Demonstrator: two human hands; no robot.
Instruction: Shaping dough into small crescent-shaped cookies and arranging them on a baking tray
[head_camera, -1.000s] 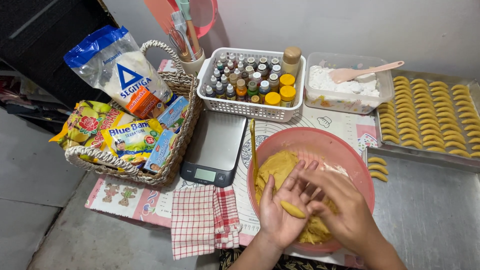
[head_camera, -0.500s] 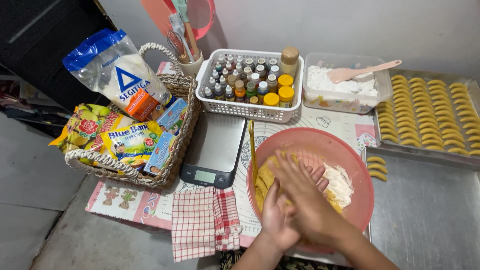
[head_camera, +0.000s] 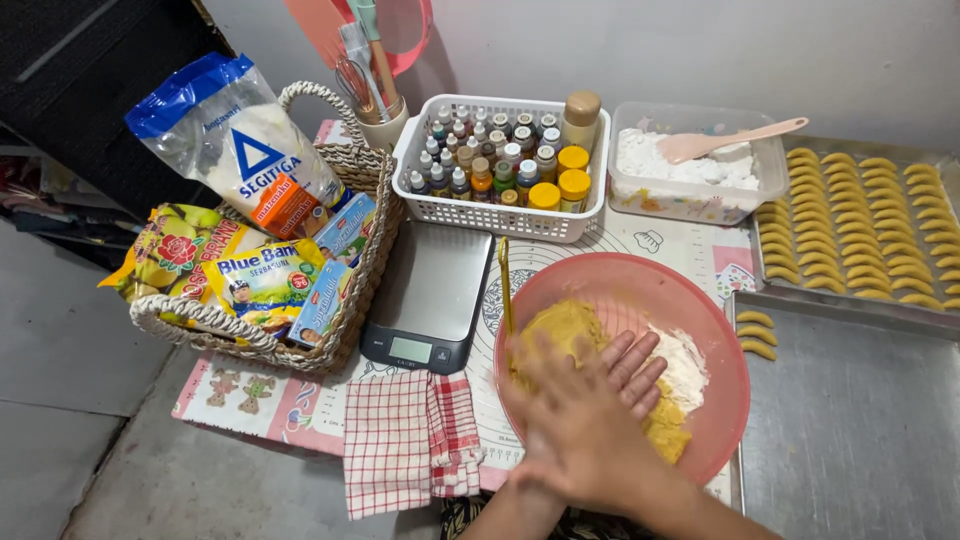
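Over the pink bowl (head_camera: 622, 360) at the mat's front edge, both palms press flat together, right hand (head_camera: 575, 430) over left hand (head_camera: 630, 365); any dough between them is hidden. Yellow dough (head_camera: 565, 330) remains in the bowl; one tray (head_camera: 860, 235) looks nearly full of crescents, the near tray (head_camera: 850, 420) holds three.

Support surface: a grey floor (head_camera: 130, 470). Directly on it lies a patterned baking mat (head_camera: 690, 250). Beside the mat, at right, sit two metal trays: the near tray (head_camera: 850, 430) holds three crescent cookies at its far left corner; the far tray (head_camera: 860, 225) is filled with rows of them. Resting on the mat: a woven basket (head_camera: 370, 250), a kitchen scale (head_camera: 430, 295), a white plastic basket (head_camera: 500, 215), a clear tub (head_camera: 690, 200), a pink bowl (head_camera: 720, 400) and a red checked cloth (head_camera: 410, 440).
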